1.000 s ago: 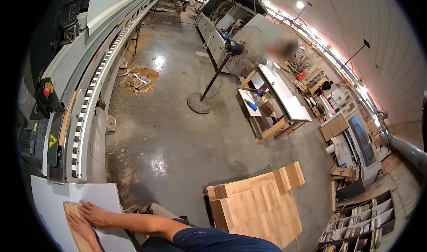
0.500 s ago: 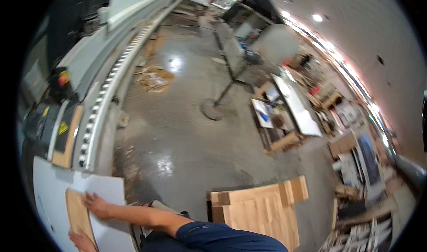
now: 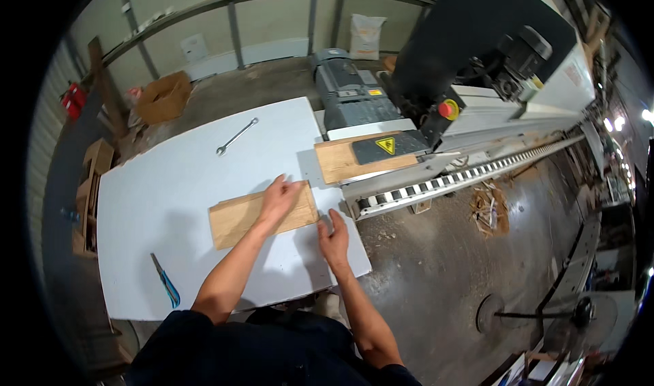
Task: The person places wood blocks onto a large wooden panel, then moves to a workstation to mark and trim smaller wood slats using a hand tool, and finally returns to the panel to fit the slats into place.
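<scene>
The left hand (image 3: 278, 202) curls over the board (image 3: 235, 221), grip unclear, the open right hand (image 3: 334, 242) apart beside it; positioning seemingly needs steadying.

The bench (image 3: 150, 188) over there has a broad, smooth white top. A wooden board (image 3: 235, 222) lies flat around its middle, light brown and grained, while a metal wrench (image 3: 238, 136) sits slantwise out toward the far edge. Down by the near edge, left of the board, rests a blue-handled tool (image 3: 168, 288), its dark, narrow end pointing away.
</scene>
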A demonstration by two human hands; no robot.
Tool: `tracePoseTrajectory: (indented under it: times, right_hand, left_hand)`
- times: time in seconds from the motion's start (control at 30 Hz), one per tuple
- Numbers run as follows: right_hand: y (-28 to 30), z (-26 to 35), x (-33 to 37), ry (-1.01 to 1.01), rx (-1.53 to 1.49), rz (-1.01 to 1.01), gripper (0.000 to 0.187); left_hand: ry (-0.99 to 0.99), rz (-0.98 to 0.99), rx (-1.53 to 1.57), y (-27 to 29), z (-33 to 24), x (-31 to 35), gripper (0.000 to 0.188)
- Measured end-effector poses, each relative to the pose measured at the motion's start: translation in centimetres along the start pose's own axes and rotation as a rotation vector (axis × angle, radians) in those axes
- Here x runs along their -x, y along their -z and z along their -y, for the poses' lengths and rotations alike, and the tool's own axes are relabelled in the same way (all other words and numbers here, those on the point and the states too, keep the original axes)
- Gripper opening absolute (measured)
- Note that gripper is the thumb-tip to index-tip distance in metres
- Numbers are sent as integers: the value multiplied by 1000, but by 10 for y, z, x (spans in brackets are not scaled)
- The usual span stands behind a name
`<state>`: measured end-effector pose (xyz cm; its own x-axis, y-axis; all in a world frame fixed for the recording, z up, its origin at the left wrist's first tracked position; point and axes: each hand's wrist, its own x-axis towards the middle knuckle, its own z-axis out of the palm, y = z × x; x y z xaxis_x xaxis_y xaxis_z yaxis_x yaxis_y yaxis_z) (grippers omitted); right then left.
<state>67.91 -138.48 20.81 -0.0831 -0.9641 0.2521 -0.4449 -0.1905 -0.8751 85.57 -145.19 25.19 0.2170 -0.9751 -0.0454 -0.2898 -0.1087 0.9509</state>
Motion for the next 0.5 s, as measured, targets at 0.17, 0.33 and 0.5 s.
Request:
tracePoseTrajectory:
  times: [0.17, 0.33, 0.5]
  right_hand:
    - [2, 18, -22, -42, -104, -23, 39]
    - [3, 56, -37, 181, -127, 16, 38]
    - [-9, 74, -42, 413, 11, 86, 40]
  left_hand:
    - [313, 163, 279, -55, -31, -34, 68]
    - [355, 227, 438, -48, -26, -26, 41]
    - [405, 184, 633, 38, 3, 34, 28]
